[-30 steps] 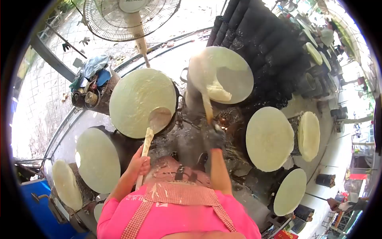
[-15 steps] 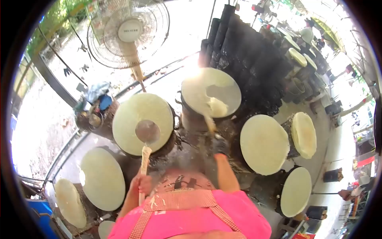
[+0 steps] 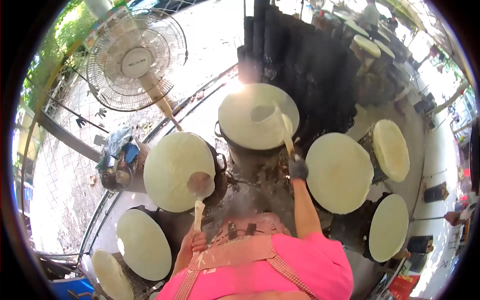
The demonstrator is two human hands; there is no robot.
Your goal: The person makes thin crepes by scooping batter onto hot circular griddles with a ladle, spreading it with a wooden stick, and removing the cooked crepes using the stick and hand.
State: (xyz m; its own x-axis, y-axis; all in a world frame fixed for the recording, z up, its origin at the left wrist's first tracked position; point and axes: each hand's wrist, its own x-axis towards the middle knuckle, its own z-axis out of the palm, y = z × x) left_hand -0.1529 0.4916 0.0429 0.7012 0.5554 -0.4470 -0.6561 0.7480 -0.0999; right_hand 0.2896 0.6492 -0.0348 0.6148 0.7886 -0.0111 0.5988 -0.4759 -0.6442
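Note:
My left hand is closed round the pale wooden handle of a ladle. The ladle's round, brownish head rests near the lower right of a pale, batter-coated round pan. My right hand, in a dark glove, grips the wooden handle of a spatula-like tool. Its pale head is blurred and lies over the right side of another round pan. Cream-coloured batter covers most of that pan, with a greyish patch left of the tool's head.
A large fan stands at the back left. Stacked black cylinders rise behind the middle pan. More coated round tops stand right and left. A cluttered stand is beside the left pan. A person stands far back right.
The view has shifted. The right tool has swept rightward and up across the middle pan, and the greyish patch is smaller. The ladle has moved toward the left pan's lower right edge.

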